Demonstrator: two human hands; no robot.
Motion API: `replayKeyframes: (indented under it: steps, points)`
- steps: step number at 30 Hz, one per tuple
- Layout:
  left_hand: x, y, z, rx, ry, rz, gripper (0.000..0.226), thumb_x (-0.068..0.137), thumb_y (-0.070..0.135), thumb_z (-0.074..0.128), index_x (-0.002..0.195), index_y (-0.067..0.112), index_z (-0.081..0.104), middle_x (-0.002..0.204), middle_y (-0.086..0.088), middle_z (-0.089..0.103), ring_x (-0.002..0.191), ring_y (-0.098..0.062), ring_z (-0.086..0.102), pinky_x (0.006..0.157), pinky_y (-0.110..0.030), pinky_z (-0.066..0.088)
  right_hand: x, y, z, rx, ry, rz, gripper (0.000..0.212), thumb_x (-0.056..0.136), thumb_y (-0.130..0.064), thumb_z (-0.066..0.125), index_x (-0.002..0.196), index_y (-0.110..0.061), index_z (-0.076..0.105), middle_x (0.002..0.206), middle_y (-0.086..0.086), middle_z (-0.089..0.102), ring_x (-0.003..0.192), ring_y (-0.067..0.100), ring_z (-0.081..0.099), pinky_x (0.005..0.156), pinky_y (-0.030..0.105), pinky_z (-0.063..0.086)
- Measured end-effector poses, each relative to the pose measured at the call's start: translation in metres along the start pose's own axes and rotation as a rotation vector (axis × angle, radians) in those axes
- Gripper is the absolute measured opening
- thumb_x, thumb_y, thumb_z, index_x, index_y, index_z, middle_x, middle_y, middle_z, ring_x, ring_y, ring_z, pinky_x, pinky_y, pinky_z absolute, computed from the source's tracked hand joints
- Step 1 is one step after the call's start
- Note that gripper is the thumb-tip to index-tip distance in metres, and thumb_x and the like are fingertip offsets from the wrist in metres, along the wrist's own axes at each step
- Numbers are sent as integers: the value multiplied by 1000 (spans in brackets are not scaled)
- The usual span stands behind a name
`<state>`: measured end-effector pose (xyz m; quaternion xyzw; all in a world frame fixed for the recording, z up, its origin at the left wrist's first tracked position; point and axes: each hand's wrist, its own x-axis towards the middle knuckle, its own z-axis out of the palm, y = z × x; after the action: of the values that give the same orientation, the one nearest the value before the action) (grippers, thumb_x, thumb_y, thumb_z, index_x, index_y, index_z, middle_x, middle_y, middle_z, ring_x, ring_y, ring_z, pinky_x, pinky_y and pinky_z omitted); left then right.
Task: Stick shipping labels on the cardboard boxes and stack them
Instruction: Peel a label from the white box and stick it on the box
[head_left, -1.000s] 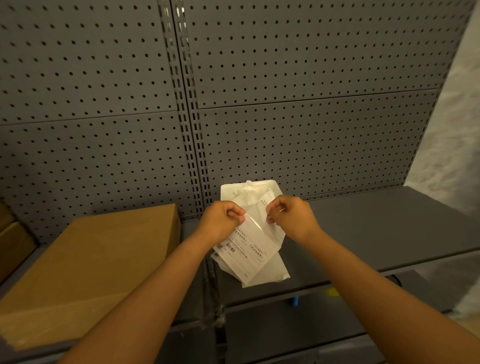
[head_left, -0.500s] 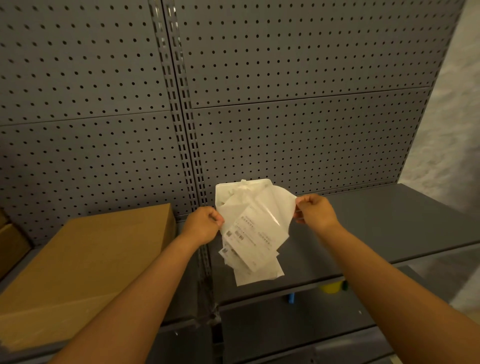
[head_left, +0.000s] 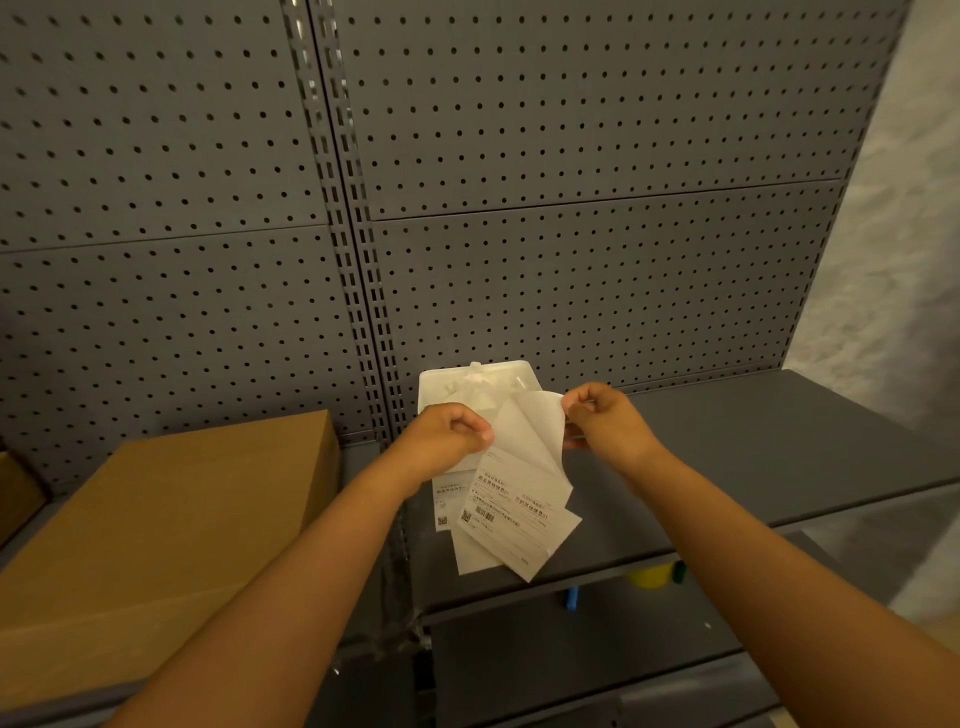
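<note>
Left hand (head_left: 447, 436) pinches the label sheets (head_left: 511, 512) at their upper left; right hand (head_left: 605, 418) pinches a peeled-back corner at upper right. Sheets hang above the grey shelf (head_left: 753, 452), before a white tray (head_left: 475, 387). Box (head_left: 171, 525) rests on the shelf, left.

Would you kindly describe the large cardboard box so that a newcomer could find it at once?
Start at the grey pegboard wall and drop to the grey shelf below it. The cardboard box lies flat on its left section, left of the left hand. It is the big plain brown thing, unlike the white printed label sheets.
</note>
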<state>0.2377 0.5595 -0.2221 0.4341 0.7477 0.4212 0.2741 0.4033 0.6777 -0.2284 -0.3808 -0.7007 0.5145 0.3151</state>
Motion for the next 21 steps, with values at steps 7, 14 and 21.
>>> replayKeyframes:
  steps: [7,14,21]
  points:
    - [-5,-5,2,-19,9,6,10,84,12,70,83,17,61,78,1,63,75,-8,60,71,-18,47,-2,-1,1,14,23,2,15,98,-13,45,86,-13,54,85,6,66,75,19,63,73,31,56]
    - [-3,-17,-10,84,125,-51,16,86,9,67,78,19,57,81,-1,59,85,-18,58,72,-24,48,2,2,-9,-1,124,32,12,96,-11,44,89,-9,53,92,10,67,71,21,64,67,29,53]
    - [-2,-32,-16,141,199,-121,21,86,7,65,73,20,55,81,2,54,90,-19,54,84,-30,45,4,6,-21,26,201,51,18,96,-6,41,81,-12,50,95,11,66,68,21,63,64,29,52]
